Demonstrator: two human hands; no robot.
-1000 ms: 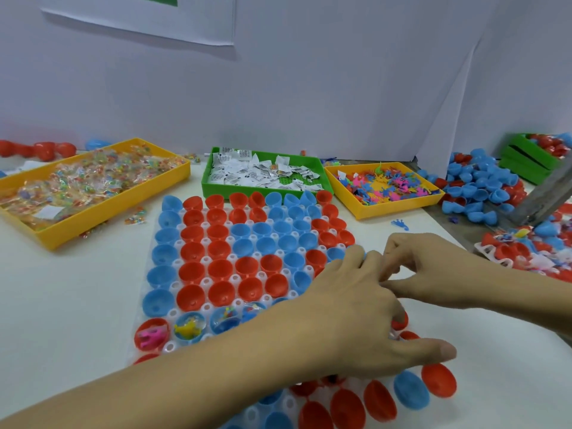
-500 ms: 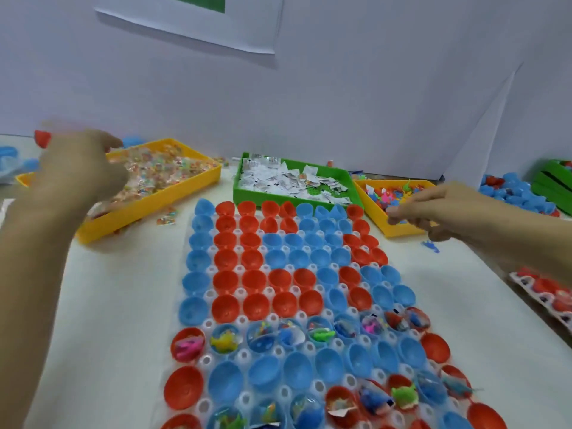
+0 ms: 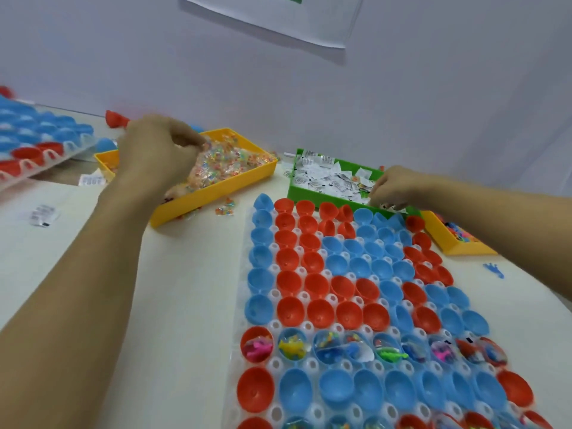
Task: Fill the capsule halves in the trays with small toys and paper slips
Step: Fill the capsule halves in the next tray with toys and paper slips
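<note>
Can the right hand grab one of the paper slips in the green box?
Probably yes. The right hand is already at the near edge of the green box, fingers down among the paper slips, with nothing in between.

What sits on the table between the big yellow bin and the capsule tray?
Head view: a small loose packet of colourful toys lies on the bare table between the yellow bin and the capsule tray; nothing else.
</note>
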